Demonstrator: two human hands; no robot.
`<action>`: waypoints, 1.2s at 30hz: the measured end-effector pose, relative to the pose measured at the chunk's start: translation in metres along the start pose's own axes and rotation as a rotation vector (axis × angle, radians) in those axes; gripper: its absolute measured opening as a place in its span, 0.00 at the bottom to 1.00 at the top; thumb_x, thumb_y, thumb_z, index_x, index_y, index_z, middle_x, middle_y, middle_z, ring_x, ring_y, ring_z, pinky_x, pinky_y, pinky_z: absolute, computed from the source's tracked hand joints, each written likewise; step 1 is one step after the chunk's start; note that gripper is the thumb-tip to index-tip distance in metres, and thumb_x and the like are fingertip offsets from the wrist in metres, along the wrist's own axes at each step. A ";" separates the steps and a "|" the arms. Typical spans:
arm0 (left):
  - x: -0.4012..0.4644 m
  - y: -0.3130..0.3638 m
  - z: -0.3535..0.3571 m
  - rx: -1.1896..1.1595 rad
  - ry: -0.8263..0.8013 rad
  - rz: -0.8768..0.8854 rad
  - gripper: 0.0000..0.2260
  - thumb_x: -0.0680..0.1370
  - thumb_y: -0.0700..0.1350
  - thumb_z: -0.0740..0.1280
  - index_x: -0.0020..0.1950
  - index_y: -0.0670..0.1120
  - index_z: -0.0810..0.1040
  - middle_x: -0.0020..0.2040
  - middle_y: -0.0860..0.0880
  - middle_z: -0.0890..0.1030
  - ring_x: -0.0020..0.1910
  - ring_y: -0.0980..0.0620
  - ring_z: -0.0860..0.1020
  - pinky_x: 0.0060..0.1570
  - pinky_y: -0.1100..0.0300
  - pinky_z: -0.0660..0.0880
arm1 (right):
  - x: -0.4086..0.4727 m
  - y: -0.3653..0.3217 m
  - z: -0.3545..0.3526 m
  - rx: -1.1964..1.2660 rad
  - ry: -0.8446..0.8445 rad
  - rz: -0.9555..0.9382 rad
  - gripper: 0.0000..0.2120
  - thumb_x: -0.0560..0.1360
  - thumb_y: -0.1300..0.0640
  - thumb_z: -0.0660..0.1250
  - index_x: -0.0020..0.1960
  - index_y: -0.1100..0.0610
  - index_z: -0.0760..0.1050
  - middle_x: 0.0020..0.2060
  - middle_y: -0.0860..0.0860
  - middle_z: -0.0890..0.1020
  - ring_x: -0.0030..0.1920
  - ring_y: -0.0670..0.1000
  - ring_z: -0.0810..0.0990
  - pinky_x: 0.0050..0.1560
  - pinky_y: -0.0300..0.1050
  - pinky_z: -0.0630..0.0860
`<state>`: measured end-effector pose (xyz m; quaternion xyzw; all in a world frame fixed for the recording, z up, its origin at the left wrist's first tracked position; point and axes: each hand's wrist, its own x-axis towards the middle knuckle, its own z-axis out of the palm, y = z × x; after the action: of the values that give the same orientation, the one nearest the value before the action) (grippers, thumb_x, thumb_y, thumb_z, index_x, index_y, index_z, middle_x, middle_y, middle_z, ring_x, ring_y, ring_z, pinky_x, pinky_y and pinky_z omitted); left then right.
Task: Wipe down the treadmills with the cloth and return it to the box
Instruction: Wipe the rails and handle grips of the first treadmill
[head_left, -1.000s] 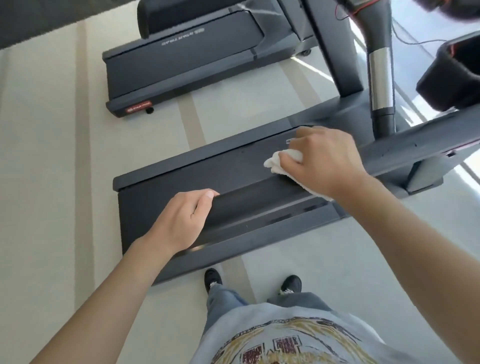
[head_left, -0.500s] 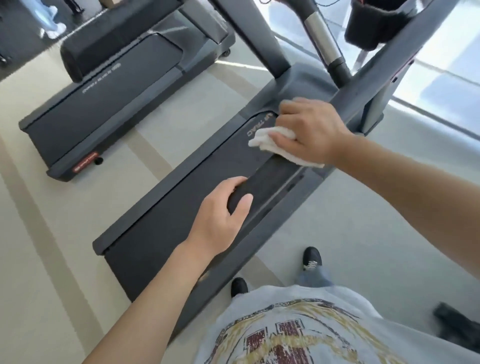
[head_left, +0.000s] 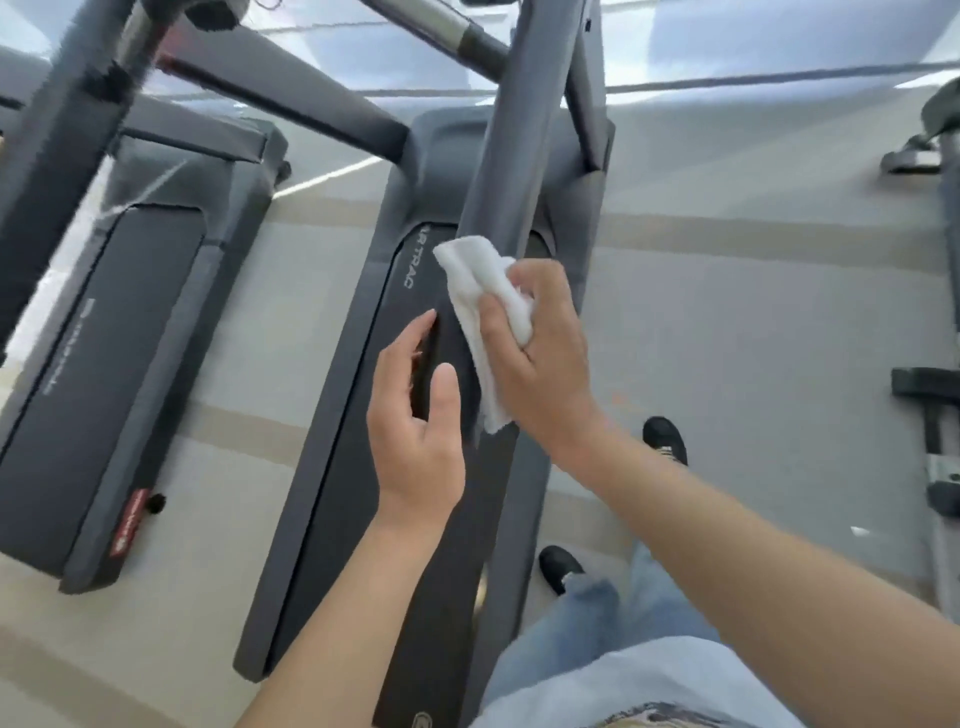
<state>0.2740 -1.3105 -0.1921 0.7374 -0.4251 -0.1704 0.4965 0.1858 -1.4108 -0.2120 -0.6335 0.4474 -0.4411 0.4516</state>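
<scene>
A dark grey treadmill runs from the bottom centre up to its uprights. My right hand grips a white cloth and holds it against the lower end of the slanted grey upright, above the belt. My left hand hovers just left of it over the black belt, fingers apart and holding nothing. A second treadmill lies parallel on the left. No box is in view.
Pale carpet with beige stripes lies between and beside the machines. Other gym equipment stands at the right edge. My feet in black shoes are on the floor right of the treadmill. Windows fill the top.
The view has swung so the treadmill now runs lengthwise. My right hand lifted the cloth off the belt to the upright. My left hand came off the belt.
</scene>
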 end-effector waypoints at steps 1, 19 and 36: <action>0.000 0.000 0.000 -0.008 0.001 -0.002 0.19 0.85 0.43 0.60 0.76 0.46 0.74 0.71 0.55 0.78 0.73 0.52 0.75 0.73 0.56 0.72 | -0.017 0.002 0.003 0.084 -0.003 0.061 0.07 0.83 0.51 0.63 0.56 0.53 0.70 0.48 0.46 0.76 0.44 0.48 0.77 0.44 0.50 0.76; 0.002 -0.006 0.006 0.006 0.011 0.044 0.18 0.85 0.40 0.58 0.75 0.42 0.74 0.73 0.47 0.78 0.75 0.47 0.74 0.75 0.49 0.71 | 0.078 0.018 0.017 0.258 0.239 0.103 0.06 0.84 0.53 0.61 0.49 0.51 0.67 0.42 0.47 0.74 0.40 0.46 0.74 0.42 0.44 0.73; 0.001 0.000 0.006 0.027 0.003 0.033 0.19 0.85 0.38 0.57 0.76 0.40 0.73 0.71 0.49 0.78 0.73 0.47 0.75 0.74 0.48 0.71 | 0.095 0.004 0.003 -0.028 0.124 -0.037 0.10 0.83 0.49 0.65 0.53 0.57 0.74 0.48 0.51 0.75 0.41 0.46 0.75 0.41 0.37 0.72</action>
<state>0.2709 -1.3147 -0.1947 0.7371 -0.4389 -0.1553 0.4899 0.2076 -1.5024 -0.2018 -0.6195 0.4689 -0.4815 0.4057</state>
